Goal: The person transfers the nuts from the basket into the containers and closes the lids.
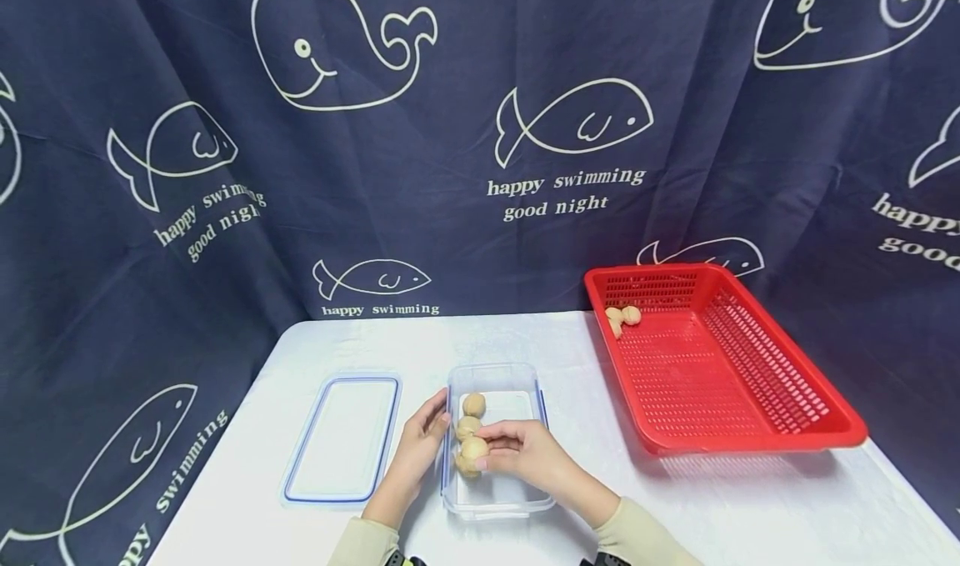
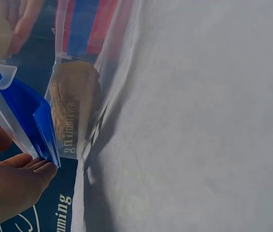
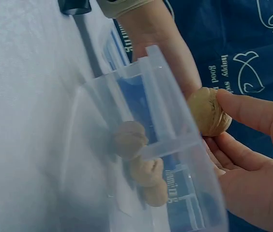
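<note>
1 walnut (image 1: 474, 448) pinched by right hand (image 1: 525, 453) — left hand (image 1: 420, 443) steadying container (image 1: 525, 499)

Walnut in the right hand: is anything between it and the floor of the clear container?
Nothing visible. The right hand pinches the walnut above the open clear container, whose lid lies apart on the table. Other walnuts sit along the left wall, leaving bare floor.
</note>
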Motion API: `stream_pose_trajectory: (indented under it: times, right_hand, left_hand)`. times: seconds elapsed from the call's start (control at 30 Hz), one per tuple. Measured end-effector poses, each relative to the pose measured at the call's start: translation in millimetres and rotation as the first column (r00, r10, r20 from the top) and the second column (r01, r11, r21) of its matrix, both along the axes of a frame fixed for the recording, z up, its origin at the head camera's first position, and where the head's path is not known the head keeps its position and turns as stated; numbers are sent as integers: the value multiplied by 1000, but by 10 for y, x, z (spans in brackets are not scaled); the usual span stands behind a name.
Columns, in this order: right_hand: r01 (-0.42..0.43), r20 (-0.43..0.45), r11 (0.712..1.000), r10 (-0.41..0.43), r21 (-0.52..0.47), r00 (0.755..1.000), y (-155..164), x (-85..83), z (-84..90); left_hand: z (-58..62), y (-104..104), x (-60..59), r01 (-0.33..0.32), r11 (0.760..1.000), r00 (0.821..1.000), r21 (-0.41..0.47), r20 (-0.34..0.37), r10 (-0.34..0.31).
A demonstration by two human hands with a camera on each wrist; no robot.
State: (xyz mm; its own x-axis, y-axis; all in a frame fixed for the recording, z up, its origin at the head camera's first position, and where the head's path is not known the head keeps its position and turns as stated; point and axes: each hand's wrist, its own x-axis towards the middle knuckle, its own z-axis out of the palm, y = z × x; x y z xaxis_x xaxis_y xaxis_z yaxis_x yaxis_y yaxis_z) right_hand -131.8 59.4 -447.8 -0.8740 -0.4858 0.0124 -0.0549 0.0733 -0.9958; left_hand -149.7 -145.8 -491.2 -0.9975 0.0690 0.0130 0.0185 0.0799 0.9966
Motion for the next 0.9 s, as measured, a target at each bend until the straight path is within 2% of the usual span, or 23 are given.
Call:
stream_pose_trajectory:
  times: [0.43,0.9]
  right_hand:
    - [-89,-27,994,90,58,996,-108,28,-124]
    - [-114,-56,971,128,210,990,-178,82,-122]
  left_hand:
    - [10,-9,11,8,1000,1000,5,2,-8]
    - [11,-9,6,4,1000,1000,4,4,-4]
